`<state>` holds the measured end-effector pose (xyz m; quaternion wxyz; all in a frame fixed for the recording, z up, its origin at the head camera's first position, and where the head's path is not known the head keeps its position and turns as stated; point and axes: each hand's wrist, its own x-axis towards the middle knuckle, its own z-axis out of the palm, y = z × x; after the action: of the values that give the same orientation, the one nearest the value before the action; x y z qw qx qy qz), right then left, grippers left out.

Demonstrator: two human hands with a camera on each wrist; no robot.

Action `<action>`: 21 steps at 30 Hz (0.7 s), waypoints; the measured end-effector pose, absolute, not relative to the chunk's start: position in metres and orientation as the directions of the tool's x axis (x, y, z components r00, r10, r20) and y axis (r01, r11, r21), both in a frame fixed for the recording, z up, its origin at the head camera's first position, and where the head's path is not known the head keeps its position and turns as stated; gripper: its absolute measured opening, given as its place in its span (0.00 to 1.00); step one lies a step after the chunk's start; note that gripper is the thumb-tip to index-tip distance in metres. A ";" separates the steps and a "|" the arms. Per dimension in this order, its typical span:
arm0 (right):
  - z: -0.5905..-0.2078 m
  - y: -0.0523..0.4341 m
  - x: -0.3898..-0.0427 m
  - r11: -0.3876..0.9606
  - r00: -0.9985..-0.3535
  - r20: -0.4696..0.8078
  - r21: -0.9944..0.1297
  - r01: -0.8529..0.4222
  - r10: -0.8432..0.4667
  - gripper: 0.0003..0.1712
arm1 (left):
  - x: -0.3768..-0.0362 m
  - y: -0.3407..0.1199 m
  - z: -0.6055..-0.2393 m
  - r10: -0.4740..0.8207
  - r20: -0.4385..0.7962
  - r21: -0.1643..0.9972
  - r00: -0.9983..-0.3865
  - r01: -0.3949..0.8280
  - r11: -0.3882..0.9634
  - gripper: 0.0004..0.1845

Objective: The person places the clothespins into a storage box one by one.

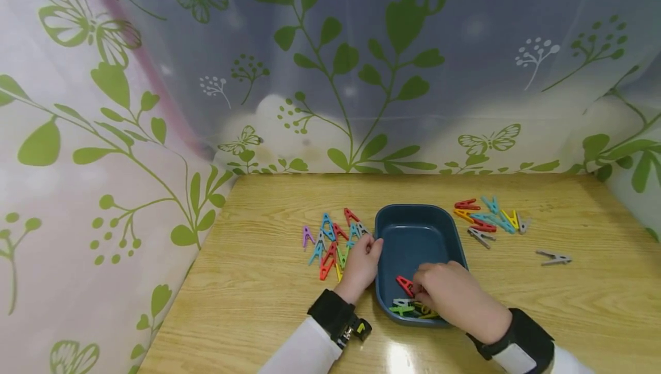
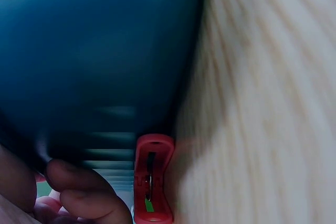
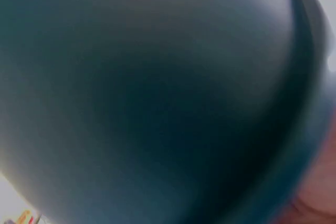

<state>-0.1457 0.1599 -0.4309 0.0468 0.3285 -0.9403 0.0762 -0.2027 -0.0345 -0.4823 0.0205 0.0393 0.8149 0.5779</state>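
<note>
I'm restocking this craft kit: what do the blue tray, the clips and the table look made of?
The blue tray looks like moulded plastic: rounded corners, a smooth matt sheen. The clips seem plastic too, in flat bright colours; the red clip shows what may be a metal spring. The table shows glossy wood grain, solid or laminate I cannot tell.

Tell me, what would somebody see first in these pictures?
Probably the dark blue tray mid-table, with the right hand inside it at a red clothespin. Bright clothespins lie in piles on both sides of it, and the left hand rests by the left pile.
</note>
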 end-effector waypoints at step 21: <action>-0.403 0.254 -0.173 0.915 -0.911 0.297 -0.196 -0.352 -0.287 0.06 | -0.204 -0.034 -0.483 0.064 -0.004 0.937 -0.998 0.019 0.350 0.18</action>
<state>-0.1728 0.2541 -0.4030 0.1320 0.1648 -0.9696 0.1233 -0.2041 -0.0335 -0.4829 0.0198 0.0252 0.8213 0.5695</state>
